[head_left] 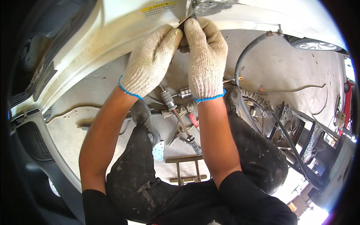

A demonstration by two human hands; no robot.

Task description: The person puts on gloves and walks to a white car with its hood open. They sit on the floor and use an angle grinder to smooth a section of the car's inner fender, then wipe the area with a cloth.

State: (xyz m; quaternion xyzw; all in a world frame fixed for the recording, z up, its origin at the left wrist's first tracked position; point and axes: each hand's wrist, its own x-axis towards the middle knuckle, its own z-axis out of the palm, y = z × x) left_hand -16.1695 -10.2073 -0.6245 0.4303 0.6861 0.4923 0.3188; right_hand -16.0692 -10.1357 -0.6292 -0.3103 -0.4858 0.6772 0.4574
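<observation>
Both my hands wear cream knitted work gloves with blue cuffs. They meet at the lower edge of a white car body panel (123,28), beside a scraped, bare grey patch (213,5). My left hand (155,56) is closed, thumb and fingers pinched together at a thin pale edge or strip. My right hand (206,52) is closed close beside it, its fingers curled around the panel's edge or a small dark piece (183,30). The gloves hide most of what lies between the fingertips, so I cannot make out what they grip.
A metal rod tool with ribbed grips (180,122) lies between my feet, near a red-handled tool (194,120). Sleeved cables and hoses (258,99) cross the concrete floor. A low stool frame (183,168) is beneath me. The open car door (41,150) stands left, a metal-framed cart (300,131) right.
</observation>
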